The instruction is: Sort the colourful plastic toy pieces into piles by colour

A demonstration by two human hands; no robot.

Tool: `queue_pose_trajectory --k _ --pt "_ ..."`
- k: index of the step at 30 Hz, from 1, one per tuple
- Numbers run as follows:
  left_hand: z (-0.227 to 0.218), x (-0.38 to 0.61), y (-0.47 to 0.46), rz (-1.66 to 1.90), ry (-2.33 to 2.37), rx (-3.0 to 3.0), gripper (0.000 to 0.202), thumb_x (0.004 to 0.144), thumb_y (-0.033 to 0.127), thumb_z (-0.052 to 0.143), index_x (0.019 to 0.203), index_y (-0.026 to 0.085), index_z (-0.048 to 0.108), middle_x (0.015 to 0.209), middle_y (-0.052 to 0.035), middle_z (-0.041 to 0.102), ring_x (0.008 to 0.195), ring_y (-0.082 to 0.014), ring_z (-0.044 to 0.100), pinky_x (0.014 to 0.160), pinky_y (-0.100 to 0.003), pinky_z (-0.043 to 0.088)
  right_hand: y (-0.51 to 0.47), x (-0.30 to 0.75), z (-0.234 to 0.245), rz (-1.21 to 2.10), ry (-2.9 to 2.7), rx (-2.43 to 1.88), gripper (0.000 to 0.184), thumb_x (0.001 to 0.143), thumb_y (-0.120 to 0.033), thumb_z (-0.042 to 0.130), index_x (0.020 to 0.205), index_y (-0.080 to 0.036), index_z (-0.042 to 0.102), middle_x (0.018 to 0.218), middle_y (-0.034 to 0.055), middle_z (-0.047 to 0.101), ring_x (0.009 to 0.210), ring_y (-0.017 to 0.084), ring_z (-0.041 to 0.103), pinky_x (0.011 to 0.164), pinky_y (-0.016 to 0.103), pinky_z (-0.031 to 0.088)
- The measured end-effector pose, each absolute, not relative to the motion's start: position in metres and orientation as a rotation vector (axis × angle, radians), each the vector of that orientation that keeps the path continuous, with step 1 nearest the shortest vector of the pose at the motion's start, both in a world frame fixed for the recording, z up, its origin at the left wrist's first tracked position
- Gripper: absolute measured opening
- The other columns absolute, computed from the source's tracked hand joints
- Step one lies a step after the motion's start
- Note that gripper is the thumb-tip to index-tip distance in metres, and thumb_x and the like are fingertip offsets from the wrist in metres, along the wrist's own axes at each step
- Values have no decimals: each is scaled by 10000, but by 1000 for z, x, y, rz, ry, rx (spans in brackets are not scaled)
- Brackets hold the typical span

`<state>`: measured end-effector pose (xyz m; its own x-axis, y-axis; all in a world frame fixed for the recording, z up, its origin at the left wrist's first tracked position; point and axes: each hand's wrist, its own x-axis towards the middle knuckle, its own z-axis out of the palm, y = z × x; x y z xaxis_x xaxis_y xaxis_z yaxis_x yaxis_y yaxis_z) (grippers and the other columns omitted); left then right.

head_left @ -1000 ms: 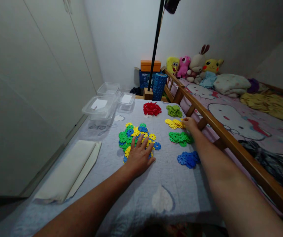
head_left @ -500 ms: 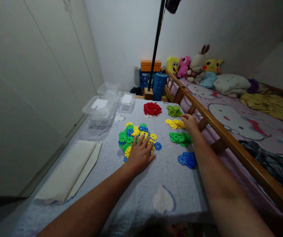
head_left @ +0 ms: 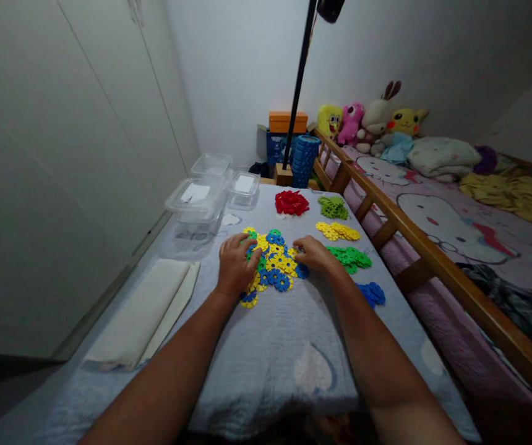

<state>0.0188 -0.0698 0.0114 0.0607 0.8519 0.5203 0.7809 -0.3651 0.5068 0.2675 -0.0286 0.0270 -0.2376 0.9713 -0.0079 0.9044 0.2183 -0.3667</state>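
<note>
A mixed heap of flower-shaped plastic discs point(head_left: 278, 262) in yellow, blue and green lies on the cloth-covered table. My left hand point(head_left: 237, 262) rests over its left side, thumb and fingers apart, covering some green and yellow pieces. At the heap's right edge is my right hand point(head_left: 315, 253), its fingers curved and slightly apart beside yellow and blue discs; no held piece shows. To the right, single-colour piles form a column: light green pieces point(head_left: 333, 207), yellow discs point(head_left: 338, 232), green discs point(head_left: 350, 258) and blue discs point(head_left: 372, 294), partly behind my right forearm.
Red pieces point(head_left: 291, 203) are piled at the back. Clear plastic containers point(head_left: 196, 201) stand back left, with a folded cream cloth point(head_left: 143, 315) nearer me. A wooden bed rail point(head_left: 400, 241) runs along the right side. Behind the table rises a black pole point(head_left: 296, 93).
My right hand has come from the yellow pile to the right edge of the mixed heap. My left hand has slid left, uncovering yellow and blue discs. The view has shifted slightly.
</note>
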Motion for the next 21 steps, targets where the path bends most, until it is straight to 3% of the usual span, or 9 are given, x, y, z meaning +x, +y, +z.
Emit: queue_pose_trajectory --k 4,10,14,21 --pt "-1 8 -53 1107 1900 2062 301 943 398 554 1123 202 695 1297 -130 644 1264 -300 566 1121 -469 421 -30 267 21 457 -2242 -1771 289 760 -142 733 1046 -175 725 1065 78 662 992 199 599 878 283 450" --pt "-4 10 -51 890 1927 2030 352 951 403 539 1216 197 647 1349 -133 638 1296 -305 556 1127 -478 396 -26 273 22 577 -2033 -1729 122 744 -89 631 825 -177 656 799 2 646 730 138 553 674 249 394" --pt "-1 11 -53 849 1899 2033 325 957 399 529 1209 223 634 1318 -106 670 1269 -288 584 1127 -488 376 -10 297 30 590 -1912 -1659 28 728 -157 639 745 -177 646 730 -11 643 691 134 552 668 252 399" --pt "2 12 -55 839 1878 2003 325 950 395 529 1205 225 638 1304 -105 688 1273 -287 593 1144 -516 345 28 365 37 408 -1393 -1832 121 664 -187 627 773 -169 676 717 6 666 668 153 593 613 244 431"
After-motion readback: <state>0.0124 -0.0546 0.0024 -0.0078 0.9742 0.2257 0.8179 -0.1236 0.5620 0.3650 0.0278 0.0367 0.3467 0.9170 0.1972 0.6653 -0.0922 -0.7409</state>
